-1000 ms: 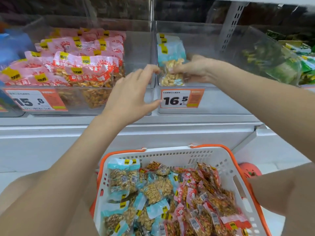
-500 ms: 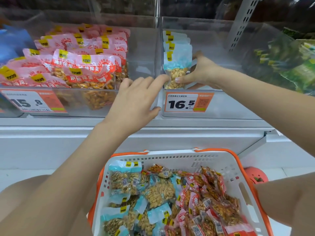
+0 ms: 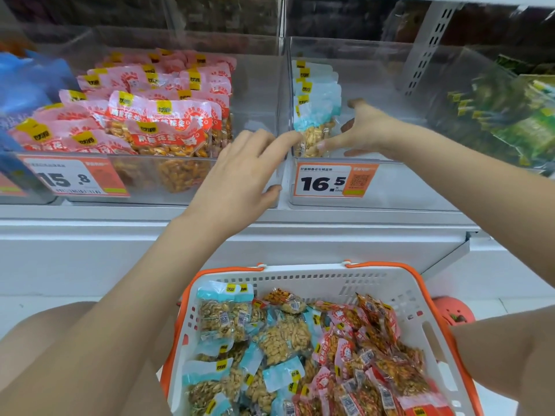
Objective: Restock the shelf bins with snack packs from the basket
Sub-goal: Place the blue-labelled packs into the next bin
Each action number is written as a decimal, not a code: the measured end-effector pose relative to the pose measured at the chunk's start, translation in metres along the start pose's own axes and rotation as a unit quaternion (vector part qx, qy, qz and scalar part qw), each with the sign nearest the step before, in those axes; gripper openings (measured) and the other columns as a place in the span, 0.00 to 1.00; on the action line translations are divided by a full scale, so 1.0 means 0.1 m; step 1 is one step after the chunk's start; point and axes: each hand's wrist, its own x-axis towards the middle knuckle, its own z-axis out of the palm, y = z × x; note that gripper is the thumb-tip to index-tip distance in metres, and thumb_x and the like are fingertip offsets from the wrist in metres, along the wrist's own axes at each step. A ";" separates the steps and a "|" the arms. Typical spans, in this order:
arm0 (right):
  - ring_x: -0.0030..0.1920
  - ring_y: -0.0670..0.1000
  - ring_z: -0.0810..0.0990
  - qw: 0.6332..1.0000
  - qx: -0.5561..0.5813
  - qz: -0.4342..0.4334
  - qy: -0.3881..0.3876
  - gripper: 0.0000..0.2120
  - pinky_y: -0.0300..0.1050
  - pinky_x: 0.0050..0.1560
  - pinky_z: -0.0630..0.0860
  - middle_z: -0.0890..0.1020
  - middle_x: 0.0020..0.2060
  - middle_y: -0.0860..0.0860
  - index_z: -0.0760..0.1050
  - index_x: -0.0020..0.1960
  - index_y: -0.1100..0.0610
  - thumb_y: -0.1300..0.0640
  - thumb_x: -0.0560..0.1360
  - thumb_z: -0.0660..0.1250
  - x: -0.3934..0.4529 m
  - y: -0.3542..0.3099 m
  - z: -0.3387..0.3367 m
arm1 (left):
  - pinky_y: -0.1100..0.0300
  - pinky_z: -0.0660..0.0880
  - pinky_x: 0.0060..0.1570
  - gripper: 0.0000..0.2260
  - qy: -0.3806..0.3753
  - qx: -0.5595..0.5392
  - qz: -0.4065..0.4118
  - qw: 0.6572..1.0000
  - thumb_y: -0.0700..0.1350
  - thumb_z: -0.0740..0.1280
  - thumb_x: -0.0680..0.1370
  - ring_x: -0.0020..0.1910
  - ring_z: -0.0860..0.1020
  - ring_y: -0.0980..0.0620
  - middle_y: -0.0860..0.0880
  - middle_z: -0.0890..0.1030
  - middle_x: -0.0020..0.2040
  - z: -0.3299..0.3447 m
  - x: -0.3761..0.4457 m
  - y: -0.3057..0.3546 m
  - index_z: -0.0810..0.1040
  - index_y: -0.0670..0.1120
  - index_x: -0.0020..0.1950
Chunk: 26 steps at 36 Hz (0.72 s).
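A row of blue-topped peanut packs [image 3: 315, 106] stands upright against the left wall of the clear right bin [image 3: 390, 190]. My right hand [image 3: 366, 130] is inside that bin, fingers spread, one fingertip pressing the front pack's lower part. My left hand [image 3: 240, 169] reaches over the divider with straight fingers, its tips touching the same pack from the left. The white and orange basket [image 3: 300, 277] below holds several blue packs on its left and pink-red packs on its right.
The left bin [image 3: 255, 115] is filled with pink peanut packs [image 3: 168, 121]. Price tags 15.8 [image 3: 69, 178] and 16.5 [image 3: 330, 183] hang on the bin fronts. Green packs [image 3: 510, 115] fill a bin at far right. A white shelf ledge [image 3: 210, 217] runs below the bins.
My right hand has let its fingers spread away from the front blue pack it was pinching. My left hand has slid right until its fingertips reach that pack.
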 end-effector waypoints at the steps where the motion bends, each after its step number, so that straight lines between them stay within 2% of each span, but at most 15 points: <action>1: 0.60 0.54 0.74 0.999 -0.009 -0.011 0.029 0.49 0.45 0.51 0.76 0.71 0.65 0.55 0.53 0.76 0.58 0.50 0.65 0.79 -0.05 0.00 -0.04 | 0.52 0.67 0.53 0.31 0.018 -0.012 -0.002 1.000 0.38 0.71 0.70 0.54 0.67 0.44 0.42 0.72 0.55 0.00 -0.02 0.01 0.65 0.46 0.71; 3: 0.60 0.54 0.76 0.991 -0.031 -0.063 0.117 0.45 0.43 0.53 0.73 0.74 0.64 0.55 0.57 0.75 0.58 0.50 0.67 0.78 -0.19 0.02 -0.12 | 0.55 0.65 0.54 0.29 0.064 -0.015 -0.003 0.998 0.36 0.70 0.70 0.55 0.66 0.44 0.40 0.72 0.55 0.00 -0.06 0.05 0.67 0.43 0.70; 6: 0.53 0.52 0.78 0.954 -0.014 -0.183 0.237 0.30 0.38 0.46 0.73 0.76 0.57 0.54 0.65 0.69 0.56 0.57 0.71 0.73 -0.53 0.12 -0.18 | 0.54 0.66 0.54 0.24 0.127 -0.004 -0.003 0.992 0.33 0.69 0.70 0.54 0.67 0.42 0.38 0.74 0.54 0.01 -0.16 0.18 0.71 0.38 0.66; 9: 0.48 0.51 0.77 0.912 0.028 -0.304 0.275 0.18 0.38 0.45 0.77 0.75 0.49 0.53 0.71 0.61 0.59 0.64 0.72 0.68 -0.97 0.26 -0.08 | 0.53 0.68 0.49 0.19 0.142 -0.023 -0.007 0.990 0.32 0.68 0.71 0.51 0.69 0.42 0.38 0.75 0.52 0.12 -0.33 0.31 0.72 0.39 0.61; 11: 0.45 0.51 0.75 0.899 0.020 -0.349 0.263 0.13 0.40 0.45 0.76 0.74 0.47 0.51 0.72 0.56 0.61 0.67 0.72 0.67 -1.20 0.42 0.09 | 0.51 0.70 0.46 0.17 0.112 -0.040 -0.015 0.993 0.33 0.68 0.71 0.50 0.71 0.42 0.40 0.76 0.51 0.25 -0.46 0.38 0.71 0.41 0.58; 15: 0.45 0.45 0.71 0.921 -0.045 -0.345 0.175 0.10 0.38 0.46 0.71 0.73 0.46 0.48 0.75 0.54 0.61 0.68 0.73 0.67 -1.48 0.89 0.66 | 0.51 0.73 0.46 0.17 -0.027 -0.070 -0.058 0.996 0.33 0.68 0.70 0.50 0.74 0.43 0.43 0.77 0.52 0.62 -0.81 0.49 0.73 0.42 0.57; 17: 0.49 0.44 0.71 0.950 -0.076 -0.291 0.086 0.12 0.43 0.51 0.73 0.76 0.50 0.49 0.74 0.57 0.60 0.66 0.75 0.67 -1.55 1.14 0.98 | 0.50 0.72 0.49 0.16 -0.107 -0.092 -0.116 0.983 0.33 0.67 0.71 0.54 0.75 0.42 0.44 0.77 0.55 0.82 -1.04 0.54 0.75 0.42 0.59; 19: 0.56 0.47 0.72 0.969 -0.111 -0.221 -0.019 0.16 0.46 0.58 0.73 0.76 0.58 0.51 0.72 0.64 0.57 0.63 0.77 0.66 -1.58 1.35 1.27 | 0.51 0.71 0.53 0.17 -0.186 -0.101 -0.169 0.963 0.36 0.66 0.74 0.60 0.73 0.42 0.44 0.76 0.59 0.99 -1.27 0.59 0.73 0.43 0.62; 22: 0.66 0.52 0.71 0.967 -0.152 -0.128 -0.162 0.25 0.49 0.62 0.74 0.71 0.67 0.52 0.64 0.71 0.53 0.61 0.77 0.67 -1.58 1.64 1.67 | 0.54 0.70 0.56 0.22 -0.295 -0.095 -0.236 0.921 0.41 0.66 0.77 0.63 0.71 0.45 0.45 0.72 0.65 1.24 -1.63 0.65 0.67 0.45 0.70; 24: 0.68 0.53 0.70 0.953 -0.169 -0.092 -0.234 0.31 0.49 0.64 0.73 0.69 0.70 0.54 0.60 0.74 0.53 0.58 0.76 0.69 -1.58 1.79 1.90 | 0.55 0.71 0.54 0.21 -0.347 -0.087 -0.262 0.896 0.43 0.67 0.77 0.61 0.72 0.46 0.45 0.73 0.64 1.37 -1.85 0.67 0.67 0.46 0.69; 26: 0.67 0.55 0.71 0.942 -0.167 -0.068 -0.284 0.33 0.50 0.64 0.72 0.66 0.72 0.54 0.58 0.76 0.54 0.57 0.75 0.70 -1.60 1.89 2.08 | 0.54 0.71 0.55 0.19 -0.403 -0.060 -0.264 0.875 0.44 0.67 0.77 0.62 0.72 0.46 0.46 0.74 0.64 1.48 -2.00 0.70 0.69 0.47 0.67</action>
